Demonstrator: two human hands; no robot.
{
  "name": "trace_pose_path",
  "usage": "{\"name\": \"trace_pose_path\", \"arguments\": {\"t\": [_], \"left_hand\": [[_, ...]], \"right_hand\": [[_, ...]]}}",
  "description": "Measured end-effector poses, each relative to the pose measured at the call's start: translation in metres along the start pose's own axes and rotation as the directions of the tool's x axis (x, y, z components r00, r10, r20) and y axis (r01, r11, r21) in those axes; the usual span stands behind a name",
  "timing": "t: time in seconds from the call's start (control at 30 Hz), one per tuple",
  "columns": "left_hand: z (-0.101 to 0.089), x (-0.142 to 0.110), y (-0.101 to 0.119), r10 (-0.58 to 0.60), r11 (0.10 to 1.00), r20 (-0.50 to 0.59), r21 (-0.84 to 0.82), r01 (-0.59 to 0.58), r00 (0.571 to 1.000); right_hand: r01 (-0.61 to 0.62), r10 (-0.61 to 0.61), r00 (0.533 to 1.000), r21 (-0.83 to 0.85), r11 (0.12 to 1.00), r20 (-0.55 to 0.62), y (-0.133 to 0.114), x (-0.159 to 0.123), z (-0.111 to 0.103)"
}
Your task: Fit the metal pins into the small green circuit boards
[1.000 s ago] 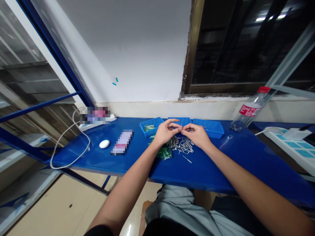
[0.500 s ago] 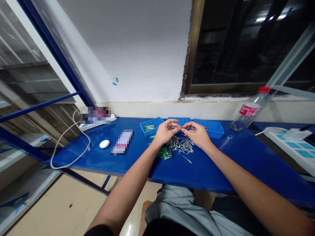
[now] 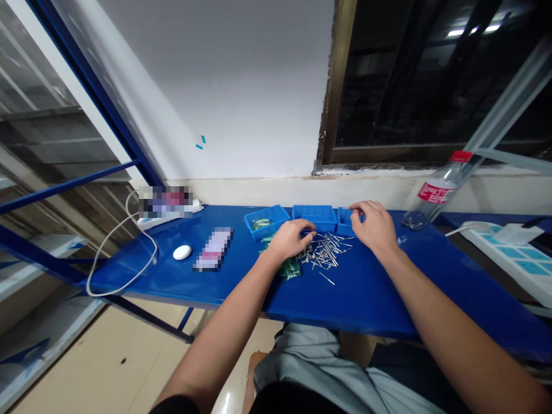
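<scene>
My left hand [image 3: 292, 240] is at the left edge of a pile of metal pop rivets [image 3: 325, 253], its fingers and thumb curled close together. Whatever sits between its fingertips is too small to make out. Over the right blue bin [image 3: 344, 217] is my right hand [image 3: 376, 229], thumb and forefinger apart, with no part visible between them; the hand covers much of that bin. One single rivet [image 3: 327, 279] lies in front of the pile. Green plastic packets [image 3: 290, 268] lie partly under my left hand and wrist.
A left blue bin [image 3: 259, 233] holds small packets, beside a middle blue bin [image 3: 314, 215]. Leftward are a blurred phone-like slab [image 3: 213, 249], a white oval object [image 3: 181, 252] and a cable [image 3: 97, 293]. A plastic bottle [image 3: 437, 192] and power strip [image 3: 517, 253] stand rightward.
My hands were together above the pile, fingertips meeting. The right hand has moved right to the right bin and its fingers have parted; the left has lowered slightly toward the rivets.
</scene>
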State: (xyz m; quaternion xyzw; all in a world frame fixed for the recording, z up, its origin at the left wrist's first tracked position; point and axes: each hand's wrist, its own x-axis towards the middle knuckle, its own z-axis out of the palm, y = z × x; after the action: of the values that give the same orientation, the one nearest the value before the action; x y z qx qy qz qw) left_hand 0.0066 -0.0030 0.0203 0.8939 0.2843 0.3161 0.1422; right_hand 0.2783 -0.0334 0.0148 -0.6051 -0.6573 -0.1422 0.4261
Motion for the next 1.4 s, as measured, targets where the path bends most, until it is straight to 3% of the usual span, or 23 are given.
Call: {"name": "trace_pose_path", "arguments": {"t": [0.13, 0.37, 0.53, 0.63, 0.77, 0.87, 0.93, 1.27, 1.4], "left_hand": [[0.004, -0.002, 0.000, -0.004, 1.000, 0.062, -0.025, 0.006, 0.998], [0.006, -0.002, 0.000, 0.008, 1.000, 0.118, 0.008, -0.009, 0.993], [0.001, -0.001, 0.002, 0.025, 1.000, 0.001, 0.017, -0.025, 1.000], [-0.001, -0.001, 0.004, -0.004, 0.999, -0.069, 0.039, 0.007, 0.998], [-0.002, -0.002, 0.003, -0.042, 0.995, -0.136, 0.080, 0.053, 0.990], [-0.001, -0.002, 0.002, -0.059, 0.994, -0.140, 0.085, 0.071, 0.988], [-0.001, -0.002, 0.002, -0.060, 0.994, -0.134, 0.083, 0.072, 0.989], [0.002, -0.002, 0.003, -0.051, 0.994, -0.083, 0.090, 0.058, 0.995], [0.002, -0.002, 0.003, -0.072, 0.995, -0.058, 0.071, 0.076, 0.996]], "right_hand": [[-0.060, 0.065, 0.997, -0.087, 0.994, 0.047, 0.009, -0.001, 0.003], [-0.065, 0.072, 0.993, -0.074, 0.995, 0.089, 0.006, -0.003, 0.003], [0.116, -0.130, 0.985, 0.120, 0.986, 0.113, -0.007, -0.005, 0.006], [0.240, -0.301, 0.933, 0.277, 0.930, 0.200, -0.025, -0.011, 0.012], [0.354, -0.488, 0.816, 0.399, 0.846, 0.309, -0.047, -0.022, 0.025], [0.405, -0.552, 0.754, 0.411, 0.817, 0.355, -0.054, -0.026, 0.032], [0.418, -0.555, 0.739, 0.386, 0.822, 0.382, -0.053, -0.027, 0.034], [0.443, -0.542, 0.734, 0.317, 0.839, 0.408, -0.051, -0.027, 0.032], [0.335, -0.473, 0.809, 0.386, 0.859, 0.350, -0.048, -0.025, 0.031]]}}
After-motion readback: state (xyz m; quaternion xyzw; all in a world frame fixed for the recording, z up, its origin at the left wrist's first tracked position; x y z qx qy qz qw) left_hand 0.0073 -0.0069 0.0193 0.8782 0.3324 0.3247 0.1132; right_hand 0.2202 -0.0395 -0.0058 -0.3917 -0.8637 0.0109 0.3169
